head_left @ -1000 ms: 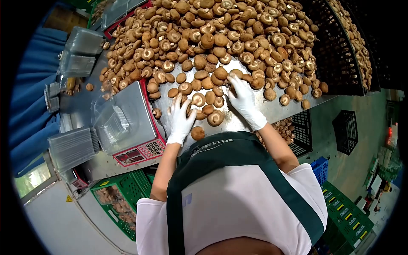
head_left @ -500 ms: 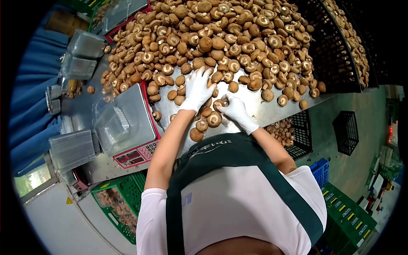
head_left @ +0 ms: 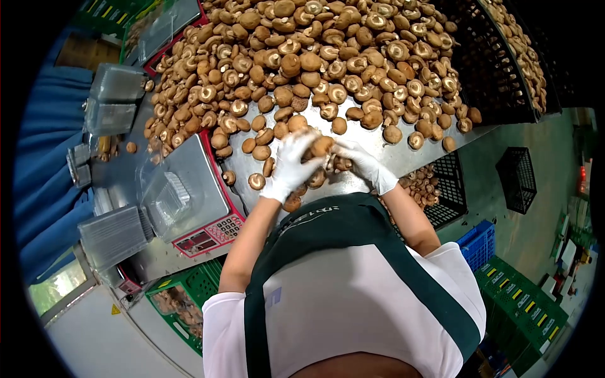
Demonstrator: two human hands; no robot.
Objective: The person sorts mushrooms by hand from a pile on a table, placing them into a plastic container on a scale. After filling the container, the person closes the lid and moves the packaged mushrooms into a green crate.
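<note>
So the left hand (head_left: pixel 290 169) is gripping a mushroom (head_left: pixel 322 146), cap facing up, long axis unclear, looking roundish and tan; right hand's (head_left: pixel 360 162) hovering beside it, grip unclear.

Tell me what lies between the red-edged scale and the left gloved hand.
In the head view, a few loose mushrooms lie on the metal table between the scale and the left hand.

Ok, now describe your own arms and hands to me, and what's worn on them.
My left hand and right hand each wear a plain white glove, close-fitting and ending around the wrist. The forearms are uncovered. Higher up come short, loose white sleeves. I see no markings on gloves or sleeves.
</note>
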